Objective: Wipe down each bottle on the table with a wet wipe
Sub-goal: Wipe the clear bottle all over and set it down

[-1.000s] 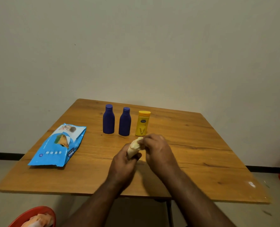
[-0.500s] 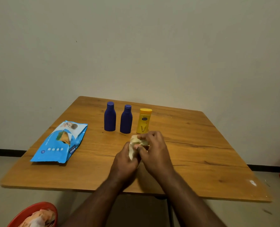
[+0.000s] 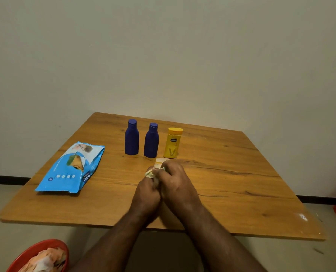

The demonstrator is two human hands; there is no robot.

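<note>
Left hand [image 3: 146,190] and right hand [image 3: 176,182] pressed together, gripping a pale bottle [image 3: 160,161], seemingly through the wipe [image 3: 150,173], at 6 o'clock from the yellow bottle [image 3: 172,143].

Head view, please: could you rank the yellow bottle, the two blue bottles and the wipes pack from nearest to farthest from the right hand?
From the right hand:
1. Yellow bottle, just beyond it.
2. Right blue bottle, beyond, slightly left.
3. Left blue bottle, further left.
4. Wipes pack, far left.
</note>
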